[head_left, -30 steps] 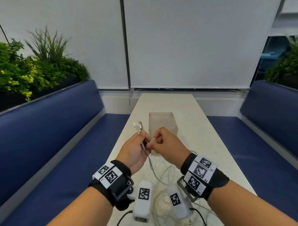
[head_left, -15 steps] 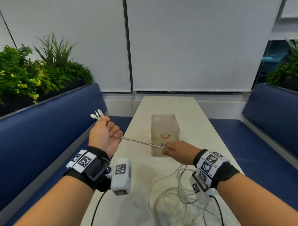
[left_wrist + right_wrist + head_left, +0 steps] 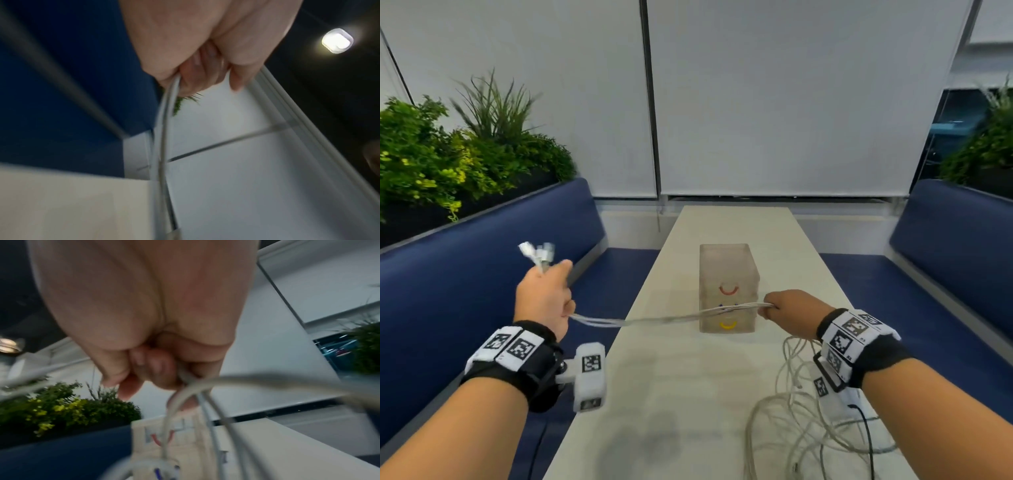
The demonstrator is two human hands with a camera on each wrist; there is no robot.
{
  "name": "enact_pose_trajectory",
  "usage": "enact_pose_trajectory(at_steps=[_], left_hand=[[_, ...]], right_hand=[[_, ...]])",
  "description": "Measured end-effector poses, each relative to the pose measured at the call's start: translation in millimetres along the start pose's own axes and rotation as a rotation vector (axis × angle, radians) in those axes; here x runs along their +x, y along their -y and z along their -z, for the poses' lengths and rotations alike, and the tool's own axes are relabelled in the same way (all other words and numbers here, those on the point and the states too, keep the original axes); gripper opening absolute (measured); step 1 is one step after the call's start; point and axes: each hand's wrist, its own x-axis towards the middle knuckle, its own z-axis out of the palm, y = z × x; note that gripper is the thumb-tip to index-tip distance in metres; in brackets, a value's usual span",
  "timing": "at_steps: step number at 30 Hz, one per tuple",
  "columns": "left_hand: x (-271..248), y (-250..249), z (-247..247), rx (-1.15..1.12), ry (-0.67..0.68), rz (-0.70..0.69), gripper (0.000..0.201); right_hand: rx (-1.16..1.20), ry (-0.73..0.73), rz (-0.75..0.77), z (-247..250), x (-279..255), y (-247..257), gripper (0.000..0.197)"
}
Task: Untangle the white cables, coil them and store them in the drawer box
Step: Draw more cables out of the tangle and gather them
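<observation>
A bundle of white cables (image 3: 664, 318) stretches nearly level between my two hands above the table. My left hand (image 3: 544, 298) grips one end out over the blue bench, its fingers curled round the strands (image 3: 167, 104), and the plug ends (image 3: 537, 253) stick up past the fist. My right hand (image 3: 784, 311) holds the bundle in front of the drawer box, fingers closed on the cables (image 3: 191, 382). The slack drops from that hand into a tangled heap (image 3: 808, 421) on the near right of the table. The translucent drawer box (image 3: 727, 274) stands mid-table with red and yellow curved handles.
The long pale table (image 3: 732, 226) runs away from me between two blue benches (image 3: 482, 267). Green plants (image 3: 448, 161) line the ledge behind the left bench, and more stand at the far right. White blinds cover the wall ahead.
My hands, together a second ago, have pulled apart: the left swung out left with the plug ends, the right moved right, and the cable span between them has grown longer.
</observation>
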Motion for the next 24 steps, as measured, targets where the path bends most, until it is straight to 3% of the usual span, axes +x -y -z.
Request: enact_pose_trajectory(at_steps=[4, 6, 9, 13, 14, 19, 24], left_hand=[[-40, 8, -44, 0.462, 0.392, -0.139, 0.035], [-64, 13, -67, 0.643, 0.622, -0.239, 0.034], [-83, 19, -88, 0.816, 0.816, -0.270, 0.037], [-84, 15, -89, 1.012, 0.824, -0.301, 0.012], [-83, 14, -88, 0.994, 0.796, -0.297, 0.014], [-65, 5, -78, 0.697, 0.618, -0.208, 0.021], [-48, -4, -70, 0.520, 0.431, -0.223, 0.022]], right_hand=[[-0.042, -0.049, 0.135, 3, 2, 40, 0.031], [-0.063, -0.072, 0.206, 5, 5, 61, 0.029], [-0.098, -0.087, 0.275, 11, 4, 79, 0.027], [0.022, -0.080, 0.266, 13, 1, 76, 0.025], [0.093, -0.075, 0.247, 13, 0, 73, 0.022], [0.190, -0.064, 0.183, 12, 2, 57, 0.027], [0.262, -0.039, 0.167, 6, 6, 51, 0.025]])
